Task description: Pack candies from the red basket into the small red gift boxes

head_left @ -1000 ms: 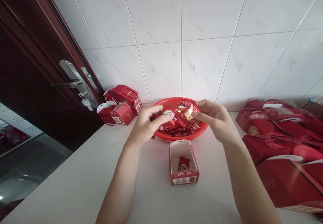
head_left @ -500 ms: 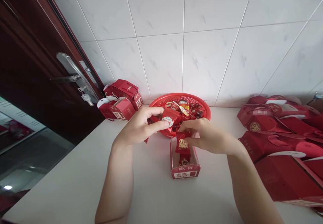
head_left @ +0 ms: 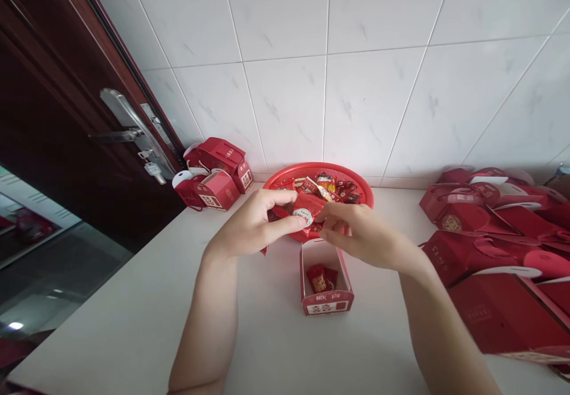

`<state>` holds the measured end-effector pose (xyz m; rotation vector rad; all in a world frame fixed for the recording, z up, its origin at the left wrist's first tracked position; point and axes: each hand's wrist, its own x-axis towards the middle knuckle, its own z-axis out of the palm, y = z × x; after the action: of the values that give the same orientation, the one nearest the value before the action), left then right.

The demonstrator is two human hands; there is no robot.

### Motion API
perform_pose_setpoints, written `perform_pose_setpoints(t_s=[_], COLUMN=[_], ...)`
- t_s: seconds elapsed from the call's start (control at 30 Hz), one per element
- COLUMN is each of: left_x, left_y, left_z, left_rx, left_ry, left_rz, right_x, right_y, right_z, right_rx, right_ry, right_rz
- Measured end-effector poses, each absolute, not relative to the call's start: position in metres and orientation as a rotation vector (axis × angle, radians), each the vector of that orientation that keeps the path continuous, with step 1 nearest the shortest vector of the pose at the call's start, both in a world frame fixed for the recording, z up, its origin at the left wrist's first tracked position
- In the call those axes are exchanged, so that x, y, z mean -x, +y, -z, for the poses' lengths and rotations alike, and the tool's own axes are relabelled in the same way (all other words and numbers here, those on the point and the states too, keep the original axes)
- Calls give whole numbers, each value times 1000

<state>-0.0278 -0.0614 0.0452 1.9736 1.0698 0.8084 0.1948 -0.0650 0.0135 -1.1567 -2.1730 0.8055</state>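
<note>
The basket (head_left: 318, 167) sits on a white tabletop (head_left: 276, 324), wall (head_left: 285, 104) behind it, door (head_left: 48, 68) to its left. Left hand (head_left: 252, 226) pinches a packet (head_left: 309, 204); right hand (head_left: 365, 231), can't tell.

The white-labelled packet (head_left: 310, 204) is red, the basket (head_left: 370, 196) orange-red.

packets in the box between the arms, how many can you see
2 show in the box: a gold-marked packet toward the left, and a second packet at its right, partly covered by it. More may be hidden underneath.
</note>
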Motion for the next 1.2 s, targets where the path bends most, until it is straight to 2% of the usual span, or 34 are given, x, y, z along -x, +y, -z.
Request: perform_pose_setpoints(t_s=[0.17, 0.3, 0.6, 0.7, 0.83, 1.03, 1.2], left_x=[19, 14, 13, 15, 15, 14, 9], left_y=[-60, -58, -51, -48, -47, -46, -45], left_z=[-41, -38, -37, -36, -35, -34, -29], left_rx=[-2016, -2084, -2009, -1951, -1941, -1940, -1938], left_ry=[1039, 980, 1072, 1108, 1136, 1151, 1147], left_rz=[-672, -659, -863, -903, -891, -878, -929], right_x=[-207, -206, -207, -207, -197, -185, -191], right_y=[-68, -69, -67, -67, -67, -69, -68], right_z=[-24, -28, -28, -27, -22, -17, -17], right_rx=[858, 823, 877, 969, 1168, 1213, 1194], right_ry=[-1971, -1842, -1775, -1918, -2210, -2487, -2336], right_rz=[-1039, -1119, -975, -978, -809, -805, -771])
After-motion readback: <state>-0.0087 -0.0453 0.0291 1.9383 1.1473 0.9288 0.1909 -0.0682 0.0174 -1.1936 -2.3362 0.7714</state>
